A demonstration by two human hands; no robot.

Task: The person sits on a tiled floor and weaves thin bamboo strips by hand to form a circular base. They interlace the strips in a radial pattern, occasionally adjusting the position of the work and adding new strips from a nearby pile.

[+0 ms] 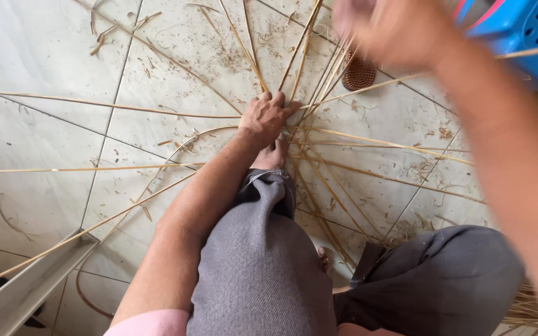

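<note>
My left hand (268,117) presses flat, fingers spread, on thin, stiff, straw-coloured cane strips (319,134) crossing on smooth tile floor (32,56); my right hand (393,28) is blurred, grip unclear.

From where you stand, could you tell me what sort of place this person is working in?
Probably a home or small workshop floor used for basket weaving. Long thin cane strips fan out across pale floor tiles strewn with shavings, the left hand presses down where they cross, and a blue plastic stool stands nearby.
</note>
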